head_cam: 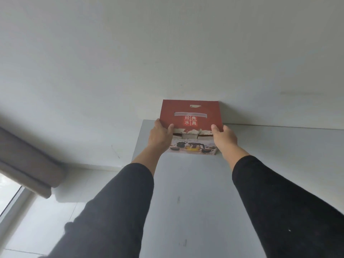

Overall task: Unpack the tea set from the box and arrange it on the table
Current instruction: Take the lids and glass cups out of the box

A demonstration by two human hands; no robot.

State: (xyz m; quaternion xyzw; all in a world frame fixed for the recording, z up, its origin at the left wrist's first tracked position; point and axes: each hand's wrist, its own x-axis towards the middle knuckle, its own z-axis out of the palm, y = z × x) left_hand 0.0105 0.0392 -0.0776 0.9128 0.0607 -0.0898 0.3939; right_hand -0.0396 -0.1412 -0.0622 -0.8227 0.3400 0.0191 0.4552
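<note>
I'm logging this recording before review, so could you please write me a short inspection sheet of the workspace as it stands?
Surface: top of a tall grey cabinet, close under the white ceiling; no table seen.
Job's things: red tea set box, closed, with a torn front edge, high up at the cabinet's top.
Clutter: nothing seen.
Hands: left hand grips the box's left side; right hand grips its right side; black sleeves.
Cables: nothing seen.
Surroundings: rolled grey blind above a window, on the left.
</note>
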